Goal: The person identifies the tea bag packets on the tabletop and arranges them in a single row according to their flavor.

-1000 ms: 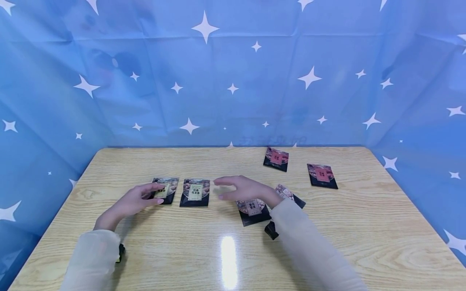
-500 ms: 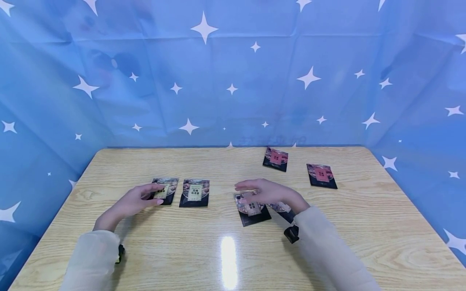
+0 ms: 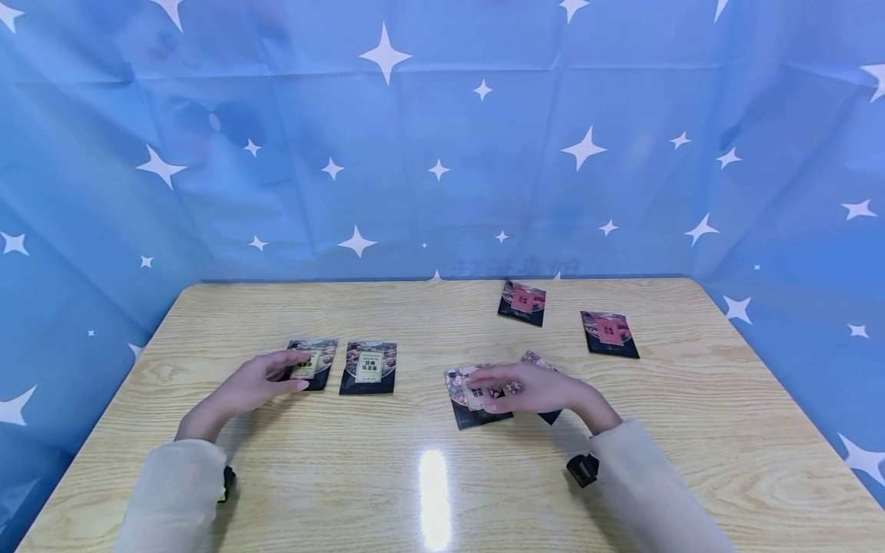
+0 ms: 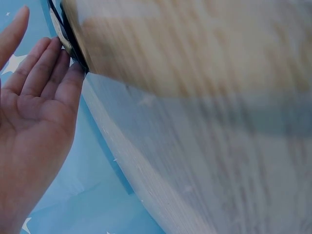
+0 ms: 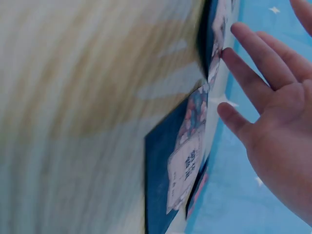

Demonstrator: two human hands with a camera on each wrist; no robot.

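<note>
Two dark packets with yellow-green labels lie on the left: the outer packet (image 3: pixel 319 367) is partly under the fingers of my left hand (image 3: pixel 252 384), the inner packet (image 3: pixel 369 369) lies beside it. In the left wrist view the fingers of my left hand (image 4: pixel 41 102) are extended at a packet's edge (image 4: pixel 73 41). My right hand (image 3: pixel 539 389), fingers relaxed, is over a pink-labelled packet (image 3: pixel 470 415); a second pink-labelled packet (image 5: pixel 187 156) is partly hidden behind it. In the right wrist view my right hand (image 5: pixel 278 97) has spread fingers, and a fingertip meets or nears a packet.
Two red-labelled packets, one near the back edge (image 3: pixel 522 302) and one farther right (image 3: pixel 611 333), lie on the wooden table (image 3: pixel 726 430). Behind the table hangs a blue cloth (image 3: pixel 429 115) with white stars. A black object (image 3: pixel 583 469) shows by the right sleeve.
My right hand has moved right, from beside the inner yellow-green-labelled packet to over the pink-labelled packets. My left hand has stayed in place at the outer packet.
</note>
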